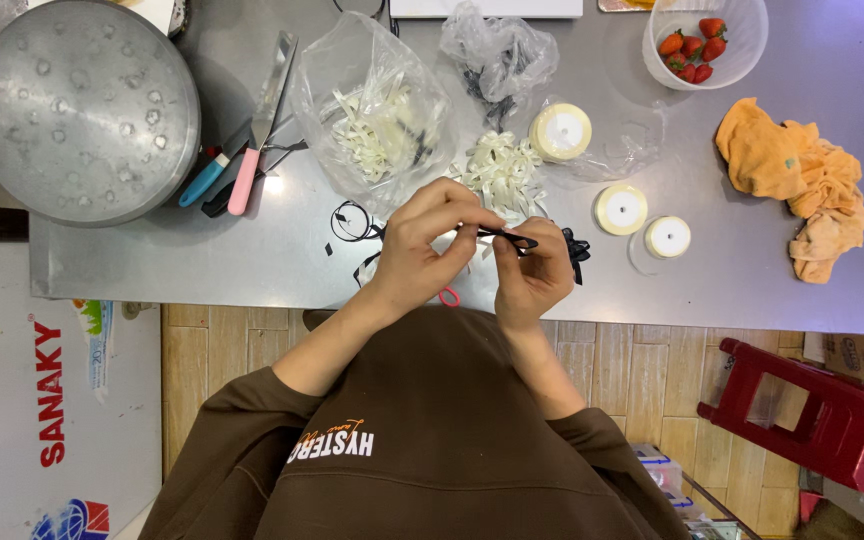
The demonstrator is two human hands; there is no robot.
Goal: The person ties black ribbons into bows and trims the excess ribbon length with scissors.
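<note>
Both hands meet above the steel table's (252, 260) near edge: left hand (422, 245) and right hand (537, 270) each pinch a thin black ribbon (508, 236), stretched between fingertips for control. Cream ribbon bows (500, 172) lie just beyond, spools (620, 208) right.

I'm seeing a person wearing a dark brown sweatshirt (432, 440) w/ white print on chest, sleeves (252, 400) pushed up to elbows; both hands bare, no gloves.
</note>
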